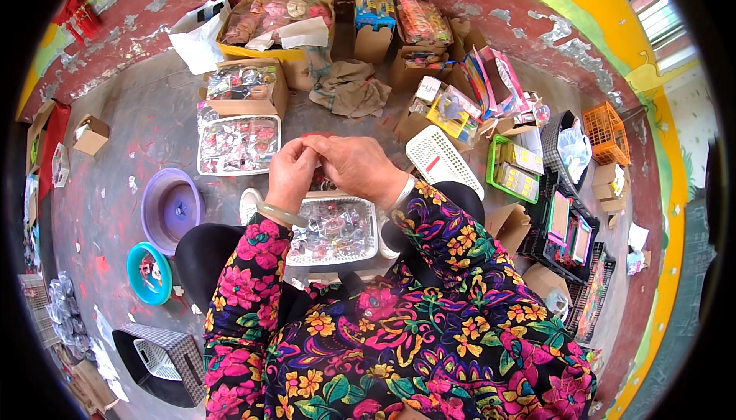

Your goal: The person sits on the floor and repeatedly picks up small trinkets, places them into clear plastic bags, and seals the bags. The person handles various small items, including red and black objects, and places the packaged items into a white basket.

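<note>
The left hand (291,174) and right hand (362,165) pinch a small red thing (317,135), fingers closed, near the white basket's (376,230) far edge. Gray floor (222,199) lies between there and the purple tub (172,184).

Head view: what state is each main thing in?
Left hand: fingers bent, meeting the right hand
Right hand: fingers curled, meeting the left
Red item: at the fingertips, mostly hidden
Purple basin: upright, open
Teal basin: holding small things
Central white basket: filled with packets
Green basket: holding boxes
</note>
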Tool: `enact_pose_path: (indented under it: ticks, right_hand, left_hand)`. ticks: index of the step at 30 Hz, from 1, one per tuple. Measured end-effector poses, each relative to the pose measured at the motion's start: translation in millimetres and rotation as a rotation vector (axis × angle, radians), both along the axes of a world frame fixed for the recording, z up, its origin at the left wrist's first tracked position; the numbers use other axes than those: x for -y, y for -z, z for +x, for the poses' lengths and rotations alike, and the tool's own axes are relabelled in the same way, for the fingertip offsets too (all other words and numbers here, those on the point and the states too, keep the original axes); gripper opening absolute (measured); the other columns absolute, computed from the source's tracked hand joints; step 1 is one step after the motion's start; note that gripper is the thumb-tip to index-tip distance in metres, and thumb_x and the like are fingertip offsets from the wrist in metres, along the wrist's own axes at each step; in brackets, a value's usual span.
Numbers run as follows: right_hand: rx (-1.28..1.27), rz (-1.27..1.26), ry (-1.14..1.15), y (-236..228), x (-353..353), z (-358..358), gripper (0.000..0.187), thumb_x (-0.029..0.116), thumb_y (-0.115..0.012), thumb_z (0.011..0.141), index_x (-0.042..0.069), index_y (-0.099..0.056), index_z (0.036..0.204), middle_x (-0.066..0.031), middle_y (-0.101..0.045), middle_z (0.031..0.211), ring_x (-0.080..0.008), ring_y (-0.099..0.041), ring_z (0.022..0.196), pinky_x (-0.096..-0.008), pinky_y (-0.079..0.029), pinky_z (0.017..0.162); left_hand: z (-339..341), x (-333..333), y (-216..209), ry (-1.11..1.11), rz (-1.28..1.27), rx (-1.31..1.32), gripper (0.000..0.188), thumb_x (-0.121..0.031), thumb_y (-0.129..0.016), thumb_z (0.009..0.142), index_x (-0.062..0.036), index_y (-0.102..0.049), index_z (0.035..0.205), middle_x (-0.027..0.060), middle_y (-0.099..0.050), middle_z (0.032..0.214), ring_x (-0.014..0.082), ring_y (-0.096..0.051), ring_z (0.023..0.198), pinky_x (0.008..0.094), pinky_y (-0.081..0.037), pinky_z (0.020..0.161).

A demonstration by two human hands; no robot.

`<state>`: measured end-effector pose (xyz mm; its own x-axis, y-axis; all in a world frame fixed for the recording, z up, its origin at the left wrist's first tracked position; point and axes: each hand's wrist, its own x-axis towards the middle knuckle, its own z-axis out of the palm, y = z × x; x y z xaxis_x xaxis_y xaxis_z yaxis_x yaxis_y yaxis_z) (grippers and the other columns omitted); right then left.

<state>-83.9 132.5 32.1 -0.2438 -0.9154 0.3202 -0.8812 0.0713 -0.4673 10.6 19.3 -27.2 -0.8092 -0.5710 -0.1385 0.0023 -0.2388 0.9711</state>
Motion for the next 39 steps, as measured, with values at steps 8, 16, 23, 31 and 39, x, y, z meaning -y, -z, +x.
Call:
enact_pose_path:
  ticks: [8,16,23,31,39]
  right_hand:
    - [-0.023,-0.229,-0.084,1.4,3.7,5.0,0.036,0.005,-0.054,0.075,0.009,-0.053,0.111,-0.0106,-0.062,0.091,-0.0292,-0.061,0.079,-0.0378,-0.050,0.065]
    - [0.500,-0.461,0.346,16.8,10.0,-48.7,0.016,0.004,-0.054,0.080,0.001,-0.063,0.094,-0.0094,-0.063,0.081,-0.0136,-0.062,0.069,-0.0246,-0.048,0.060]
    - [0.930,0.051,0.480,128.8,32.8,-82.7,0.015,0.007,-0.057,0.075,0.002,-0.066,0.085,-0.0035,-0.064,0.073,-0.0091,-0.060,0.064,-0.0212,-0.045,0.053]
    - [0.288,0.613,0.365,246.8,17.9,-64.8,0.021,0.012,-0.052,0.074,0.007,-0.068,0.087,-0.0164,-0.064,0.091,-0.0324,-0.060,0.087,-0.0386,-0.047,0.080]
    - [0.253,0.737,0.248,298.3,33.8,-61.6,0.035,0.009,-0.052,0.073,0.001,-0.059,0.106,-0.0228,-0.060,0.100,-0.0369,-0.055,0.097,-0.0423,-0.044,0.085]
  left_hand:
    - [11.0,2.1,-12.7,-0.088,0.250,-0.053,0.021,-0.015,-0.051,0.090,0.0019,-0.058,0.101,0.0087,-0.062,0.097,0.0152,-0.060,0.089,0.0263,-0.049,0.080]
    - [33.1,37.3,-56.6,-0.220,0.139,-0.205,0.019,-0.008,-0.049,0.089,0.0038,-0.058,0.100,0.0099,-0.062,0.098,0.0153,-0.060,0.091,0.0261,-0.048,0.083]
    - [53.1,46.9,-75.4,-0.301,0.109,-0.288,0.020,-0.008,-0.049,0.090,0.0053,-0.057,0.103,0.0116,-0.061,0.101,0.0177,-0.059,0.094,0.0283,-0.048,0.084]
    - [53.5,35.4,-70.5,-0.241,0.121,-0.175,0.019,-0.007,-0.048,0.090,0.0041,-0.058,0.101,0.0103,-0.061,0.101,0.0158,-0.058,0.095,0.0273,-0.046,0.084]
    - [52.8,30.1,-70.1,-0.248,0.116,-0.115,0.018,-0.006,-0.046,0.090,0.0043,-0.059,0.098,0.0096,-0.061,0.099,0.0155,-0.057,0.095,0.0267,-0.045,0.084]
